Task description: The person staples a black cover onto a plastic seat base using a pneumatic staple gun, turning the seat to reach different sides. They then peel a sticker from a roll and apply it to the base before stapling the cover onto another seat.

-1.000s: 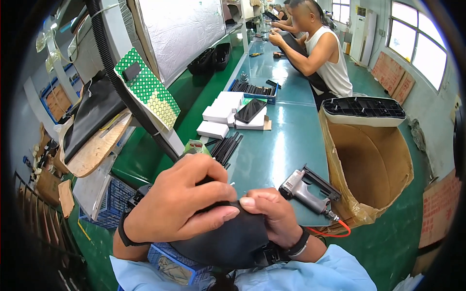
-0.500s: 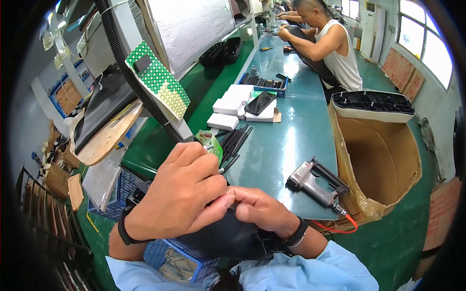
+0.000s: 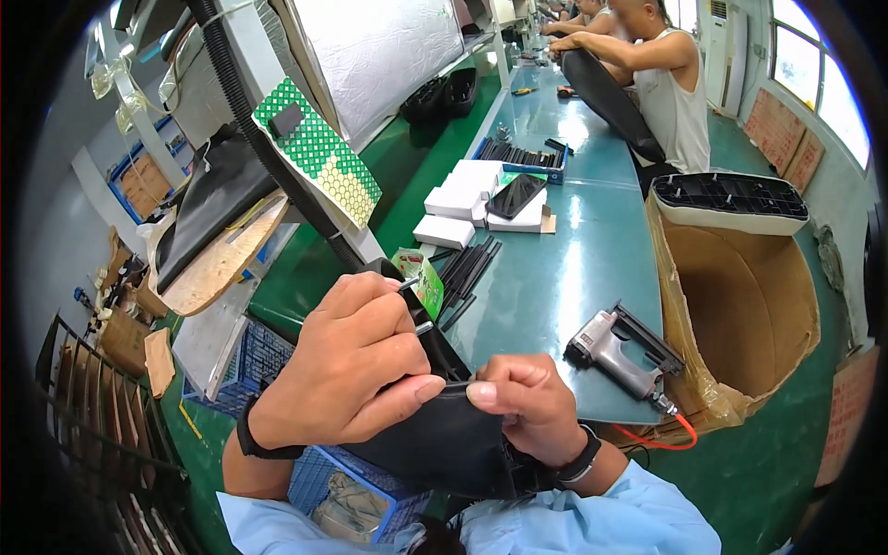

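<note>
A black leather-like cover (image 3: pixel 421 444) lies over my lap, its upper edge raised toward my hands. My right hand (image 3: pixel 532 407) is closed, pinching that edge between thumb and fingers. Just left of it, my left hand (image 3: pixel 356 365) is curled, with its thumb pointing at the same edge. Two thin metal ends poke out of the left fist, so it grips a slim metal tool (image 3: pixel 423 327) whose kind I cannot make out. Beyond the left fingers are a green packet (image 3: pixel 421 280) and several black strips (image 3: pixel 467 273) on the table.
A staple gun (image 3: pixel 624 351) with an orange hose lies at the right table edge (image 3: pixel 527 324). White boxes (image 3: pixel 453 205), a phone (image 3: pixel 516 196) and a blue tray (image 3: pixel 553 176) stand farther back. A cardboard box (image 3: pixel 740 287) bears an upturned seat (image 3: pixel 731 203). A co-worker (image 3: pixel 671 92) works beyond.
My hands have moved apart: the right shifted rightward, uncovering the cover's edge between them. The metal ends in my left hand show more. The whole view has shifted slightly.
</note>
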Demonstrator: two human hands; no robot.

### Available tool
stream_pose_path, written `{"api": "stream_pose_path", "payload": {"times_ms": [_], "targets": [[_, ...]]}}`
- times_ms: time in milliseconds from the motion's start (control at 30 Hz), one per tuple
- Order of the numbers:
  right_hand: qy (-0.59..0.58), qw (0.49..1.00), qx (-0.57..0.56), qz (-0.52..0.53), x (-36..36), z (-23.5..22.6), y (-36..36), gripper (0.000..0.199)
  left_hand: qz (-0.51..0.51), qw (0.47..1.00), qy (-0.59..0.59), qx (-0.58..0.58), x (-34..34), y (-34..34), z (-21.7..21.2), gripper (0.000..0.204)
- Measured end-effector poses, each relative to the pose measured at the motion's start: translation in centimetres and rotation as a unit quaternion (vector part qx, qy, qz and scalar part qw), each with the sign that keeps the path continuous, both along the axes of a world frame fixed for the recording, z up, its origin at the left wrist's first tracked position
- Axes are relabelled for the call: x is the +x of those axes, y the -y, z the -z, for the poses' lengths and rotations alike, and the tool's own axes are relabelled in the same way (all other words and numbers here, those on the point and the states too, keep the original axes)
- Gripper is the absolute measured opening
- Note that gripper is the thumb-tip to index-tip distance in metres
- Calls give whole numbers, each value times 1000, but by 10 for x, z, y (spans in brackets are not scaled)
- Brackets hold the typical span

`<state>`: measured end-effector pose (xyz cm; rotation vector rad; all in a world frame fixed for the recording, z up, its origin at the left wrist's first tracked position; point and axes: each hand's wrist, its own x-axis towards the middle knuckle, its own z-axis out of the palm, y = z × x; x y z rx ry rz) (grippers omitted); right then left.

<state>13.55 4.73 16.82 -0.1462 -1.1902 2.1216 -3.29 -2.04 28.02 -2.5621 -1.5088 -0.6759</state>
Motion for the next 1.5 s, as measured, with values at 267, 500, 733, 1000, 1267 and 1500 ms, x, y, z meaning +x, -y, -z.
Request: {"api": "stream_pose_path", "payload": {"times_ms": [267, 500, 733, 1000, 1267, 1500], "targets": [[8, 983, -130, -127, -41, 23, -24, 24, -5, 1000, -26, -6, -12, -4, 2, 20], [-26, 976, -118, -180, -53, 28, -29, 17, -40, 992, -122, -12, 6, -5, 3, 28], [-23, 979, -14, -203, -55, 37, -8, 18, -133, 967, -184, 115, 13, 14, 19, 25], [-24, 972, 204, -119, 7, 16, 13, 41, -19, 973, -130, 191, 53, 8, -8, 32], [8, 994, 77, 71, 34, -7, -4, 30, 114, 972, -124, 166, 72, -76, -26, 38], [103, 892, 392, 199, 62, -14, -41, 42, 118, 971, -104, 183, 77, -103, -18, 34]]}}
